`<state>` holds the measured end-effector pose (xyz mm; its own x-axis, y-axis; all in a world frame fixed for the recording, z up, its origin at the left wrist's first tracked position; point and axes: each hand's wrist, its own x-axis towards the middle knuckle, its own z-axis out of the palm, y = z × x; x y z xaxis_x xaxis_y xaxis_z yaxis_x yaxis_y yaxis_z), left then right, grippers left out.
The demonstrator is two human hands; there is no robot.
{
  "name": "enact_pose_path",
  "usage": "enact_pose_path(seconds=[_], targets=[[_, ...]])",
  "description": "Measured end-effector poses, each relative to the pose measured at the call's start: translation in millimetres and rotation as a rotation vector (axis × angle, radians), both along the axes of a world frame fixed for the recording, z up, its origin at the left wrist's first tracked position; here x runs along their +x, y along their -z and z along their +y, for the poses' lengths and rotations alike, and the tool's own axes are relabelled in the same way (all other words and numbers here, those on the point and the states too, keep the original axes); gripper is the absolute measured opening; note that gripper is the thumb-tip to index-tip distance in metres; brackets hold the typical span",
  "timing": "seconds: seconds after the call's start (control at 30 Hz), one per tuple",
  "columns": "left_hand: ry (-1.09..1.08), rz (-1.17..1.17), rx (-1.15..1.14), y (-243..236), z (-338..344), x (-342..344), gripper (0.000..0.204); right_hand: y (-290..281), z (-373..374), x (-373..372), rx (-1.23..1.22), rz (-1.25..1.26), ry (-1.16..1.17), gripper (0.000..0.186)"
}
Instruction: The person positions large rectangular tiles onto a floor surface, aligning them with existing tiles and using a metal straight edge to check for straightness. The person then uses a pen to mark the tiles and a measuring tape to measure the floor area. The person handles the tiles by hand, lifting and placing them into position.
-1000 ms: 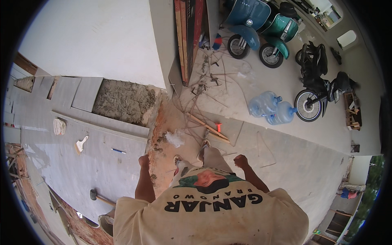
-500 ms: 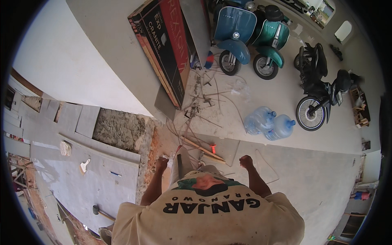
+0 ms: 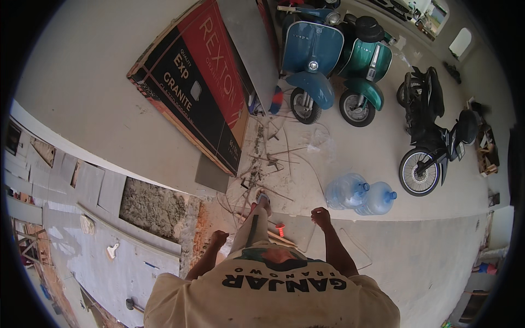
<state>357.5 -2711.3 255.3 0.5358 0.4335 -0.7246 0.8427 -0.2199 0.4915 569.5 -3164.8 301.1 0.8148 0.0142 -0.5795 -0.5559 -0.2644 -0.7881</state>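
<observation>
Loosely curled, my left hand (image 3: 219,239) hangs in front of my body on the left, with nothing seen in it. My right hand (image 3: 321,217) is also curled, held a little farther forward over the grey floor, and no object shows in it. One of my legs (image 3: 254,227) is stretched forward between the hands, the foot by scattered cables (image 3: 273,164). Nearest the right hand are a red-orange tool handle (image 3: 280,229) and a wooden stick (image 3: 281,239) on the floor, partly hidden by my body. Neither hand touches anything.
Large black-and-red tile boxes (image 3: 191,87) lean on the wall ahead. Blue (image 3: 313,46) and green (image 3: 367,60) scooters, a black motorcycle (image 3: 429,131) and clear water jugs (image 3: 347,191) stand ahead right. Left lie pale tiles (image 3: 109,273), a rough mortar patch (image 3: 150,208) and a mallet (image 3: 131,304).
My body has moved forward, and one leg now reaches ahead. The boxes, scooters and jugs sit differently in view. My right hand has swung farther forward, while the left has dropped back.
</observation>
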Motion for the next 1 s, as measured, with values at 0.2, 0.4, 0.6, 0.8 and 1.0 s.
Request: enact_pose_path(seconds=[0.2, 0.4, 0.6, 0.8, 1.0], targets=[[0.144, -0.139, 0.154, -28, 8, 156, 0.035, -17, -18, 121, -0.125, 0.092, -0.013, 0.013], [0.104, -0.278, 0.083, -49, 34, 329, 0.033, -63, -18, 231, -0.013, -0.024, 0.170, 0.014], [0.198, -0.316, 0.019, -108, 26, 481, 0.034, -65, -31, 275, -0.029, 0.123, 0.178, 0.008], [0.055, -0.496, 0.051, -113, -1, 542, 0.035, -31, -68, 347, 0.155, 0.387, 0.052, 0.009], [-0.247, -0.349, -0.116, -130, -45, 570, 0.029, -38, -89, 473, -0.224, 0.158, -0.146, 0.017]])
